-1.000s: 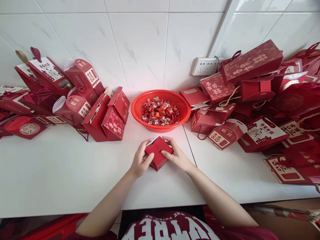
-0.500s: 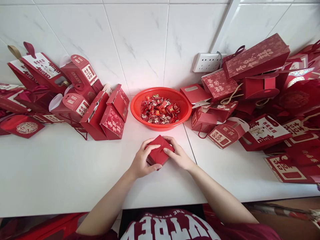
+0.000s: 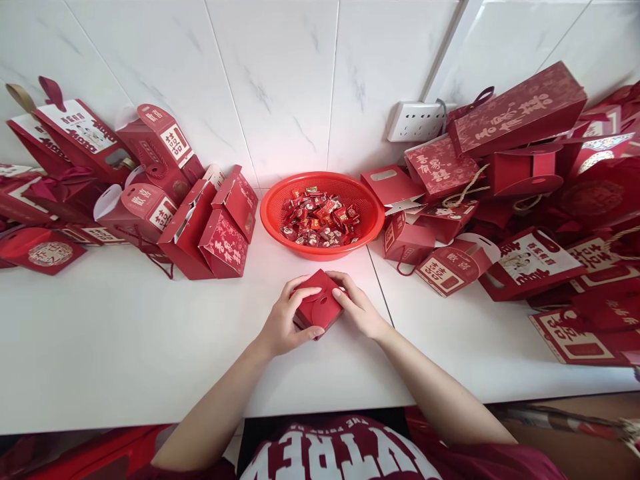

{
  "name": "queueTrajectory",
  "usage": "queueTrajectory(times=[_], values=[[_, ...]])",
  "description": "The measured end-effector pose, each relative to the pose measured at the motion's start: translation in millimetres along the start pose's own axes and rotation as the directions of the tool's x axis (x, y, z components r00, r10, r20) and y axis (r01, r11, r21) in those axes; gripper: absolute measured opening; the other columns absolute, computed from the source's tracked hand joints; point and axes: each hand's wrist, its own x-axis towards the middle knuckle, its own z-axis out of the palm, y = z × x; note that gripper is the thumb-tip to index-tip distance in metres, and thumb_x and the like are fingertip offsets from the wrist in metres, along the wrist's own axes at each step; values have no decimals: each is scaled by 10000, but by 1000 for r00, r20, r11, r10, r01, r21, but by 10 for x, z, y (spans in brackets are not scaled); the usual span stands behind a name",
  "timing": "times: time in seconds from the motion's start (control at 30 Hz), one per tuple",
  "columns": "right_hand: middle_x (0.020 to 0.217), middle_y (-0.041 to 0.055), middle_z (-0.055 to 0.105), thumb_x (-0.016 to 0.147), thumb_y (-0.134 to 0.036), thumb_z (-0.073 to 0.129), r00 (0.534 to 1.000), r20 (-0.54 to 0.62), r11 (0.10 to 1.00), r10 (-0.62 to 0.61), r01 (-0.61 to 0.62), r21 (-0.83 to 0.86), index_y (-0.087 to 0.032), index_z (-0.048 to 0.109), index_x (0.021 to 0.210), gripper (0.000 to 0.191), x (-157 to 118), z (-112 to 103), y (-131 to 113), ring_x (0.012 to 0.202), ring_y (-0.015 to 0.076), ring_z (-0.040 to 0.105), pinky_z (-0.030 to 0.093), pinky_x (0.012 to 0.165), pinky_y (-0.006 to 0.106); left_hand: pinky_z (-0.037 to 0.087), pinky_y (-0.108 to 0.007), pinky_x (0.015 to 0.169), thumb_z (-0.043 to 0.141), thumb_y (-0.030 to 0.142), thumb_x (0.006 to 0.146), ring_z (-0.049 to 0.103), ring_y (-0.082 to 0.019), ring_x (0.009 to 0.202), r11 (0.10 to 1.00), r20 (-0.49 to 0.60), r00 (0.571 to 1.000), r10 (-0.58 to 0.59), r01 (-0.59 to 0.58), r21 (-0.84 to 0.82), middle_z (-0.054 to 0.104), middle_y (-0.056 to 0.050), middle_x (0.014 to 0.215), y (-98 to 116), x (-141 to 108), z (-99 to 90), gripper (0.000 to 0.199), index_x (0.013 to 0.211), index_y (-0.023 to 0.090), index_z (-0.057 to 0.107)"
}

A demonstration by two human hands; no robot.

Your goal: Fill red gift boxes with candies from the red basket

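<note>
Between my two hands is a small red gift box (image 3: 320,308), its top flaps folded inward with a small round opening near the middle. My left hand (image 3: 287,320) grips the box from the left, forefinger on the top flap and thumb at the near edge. On the other side my right hand (image 3: 361,308) holds the box, its thumb lying by the top right edge and its fingers around the far right side. Just beyond stands a red plastic basket (image 3: 270,223) holding many wrapped candies (image 3: 323,217).
Red gift boxes (image 3: 223,243) crowd the left side of the white table (image 3: 125,353). More boxes (image 3: 520,107) are piled on the right, near a white power strip (image 3: 417,122) against the tiled wall. The table's front edge runs close to my body.
My right thumb has drawn back from the middle of the box top toward its right edge. My left hand keeps its hold, and the view has shifted slightly.
</note>
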Motion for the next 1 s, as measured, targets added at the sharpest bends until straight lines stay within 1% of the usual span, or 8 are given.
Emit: queueTrajectory(times=[0.17, 0.3, 0.43, 0.6, 0.73, 1.0], values=[[1408, 75, 529, 1041, -460, 376, 1000, -6, 999, -31, 31, -12, -253, 475, 1370, 401, 8, -6, 4, 1281, 219, 510, 402, 1094, 393, 377, -526, 1141, 703, 577, 793, 382, -350, 1382, 1000, 14, 1000, 12, -12, -10, 370, -151, 1459, -18, -3, 0, 717, 1389, 245, 483], [1399, 75, 538, 1038, -487, 362, 999, -21, 1000, -26, 26, -14, -258, 488, 1358, 413, 3, -8, 6, 1273, 229, 517, 406, 1091, 407, 399, -524, 1124, 724, 567, 780, 412, -350, 1360, 1000, -10, 999, 31, -31, -5, 396, -148, 1440, -19, -2, -2, 697, 1361, 250, 507], [1385, 75, 545, 1036, -469, 384, 1000, -15, 999, -26, 26, -30, -259, 494, 1348, 391, -3, -6, 6, 1254, 223, 528, 415, 1079, 404, 414, -509, 1111, 734, 538, 783, 447, -338, 1333, 999, -42, 998, 51, -51, 8, 423, -140, 1421, -14, 3, 0, 649, 1329, 249, 533], [1374, 80, 553, 1022, -452, 427, 1000, -22, 999, -13, 12, -48, -257, 491, 1338, 376, 3, -3, 24, 1230, 228, 547, 443, 1057, 409, 405, -535, 1109, 689, 533, 813, 442, -352, 1341, 999, -19, 999, 29, -29, 24, 404, -151, 1441, -4, 4, 2, 613, 1325, 238, 529], [1364, 79, 559, 1016, -435, 448, 1000, -27, 999, -11, 10, -47, -257, 497, 1329, 363, 9, -4, 25, 1221, 227, 553, 448, 1053, 408, 385, -527, 1128, 704, 519, 808, 432, -347, 1350, 999, -4, 1000, 30, -30, 28, 398, -147, 1446, -4, 2, -5, 616, 1328, 239, 528], [1363, 83, 560, 1008, -427, 463, 1000, -17, 999, -5, 4, -51, -257, 494, 1333, 368, 11, -11, -5, 1216, 230, 557, 468, 1029, 412, 362, -533, 1144, 720, 602, 766, 393, -369, 1380, 999, 48, 999, -4, 2, 32, 357, -160, 1480, -10, 3, -10, 739, 1373, 243, 495]])
